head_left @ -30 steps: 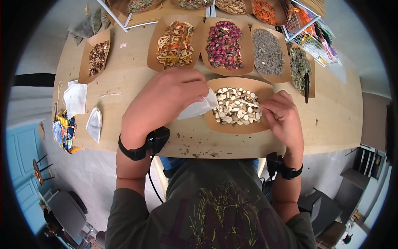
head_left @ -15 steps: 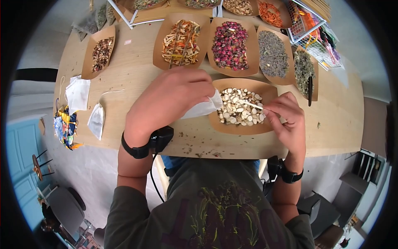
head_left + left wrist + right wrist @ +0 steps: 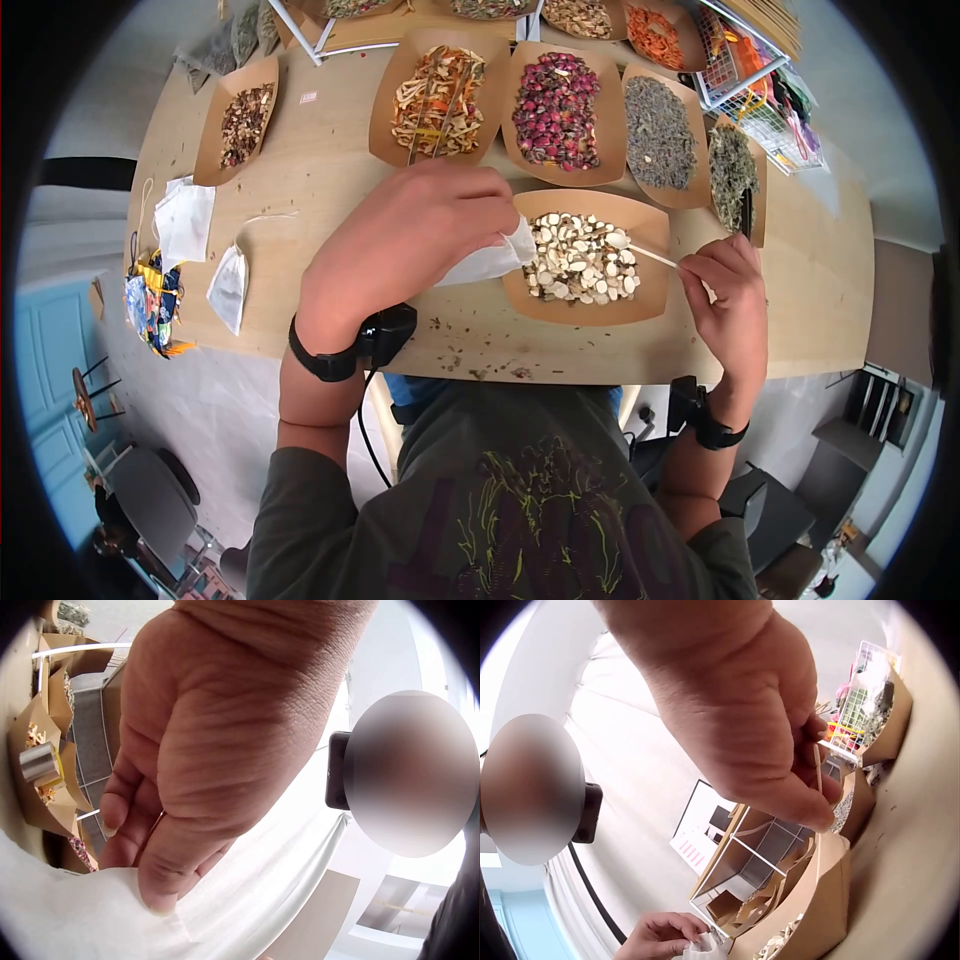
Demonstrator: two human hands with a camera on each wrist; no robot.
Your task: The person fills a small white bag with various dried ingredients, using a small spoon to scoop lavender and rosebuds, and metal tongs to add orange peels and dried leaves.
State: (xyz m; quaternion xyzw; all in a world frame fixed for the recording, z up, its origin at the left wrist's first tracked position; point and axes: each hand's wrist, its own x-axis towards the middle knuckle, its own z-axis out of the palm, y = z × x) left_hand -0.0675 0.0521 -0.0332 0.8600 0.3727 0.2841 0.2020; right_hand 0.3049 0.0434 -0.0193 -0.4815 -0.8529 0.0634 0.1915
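- My left hand [image 3: 410, 225] pinches the edge of a thin white pouch [image 3: 487, 262] between thumb and fingers, just beside the left end of the near tray [image 3: 653, 290]. How wide its mouth stands I cannot tell.
- My right hand [image 3: 730, 300] pinches the handle end of a slim pale spoon [image 3: 650, 254]; its bowl is at the pale slices [image 3: 580, 272]. Whether it bears any I cannot tell.
- That tray sits right of the middle of the desk [image 3: 810, 290], towards its near edge, with the rosebuds [image 3: 556, 115] just beyond.
- I hold the spoon only by its far end, so a small twist of my fingertips could tip it, and anything on it would scatter.
- The pouch is limp: a slack pinch could let its mouth fold shut or the cloth slip away.
- My right knuckles are near the dark tongs [image 3: 747, 212]; a careless lift could knock them and spill the leaves [image 3: 733, 165].
- Crumbs [image 3: 480, 373] lie along the near edge, and a dragging sleeve or wrist could sweep them off.
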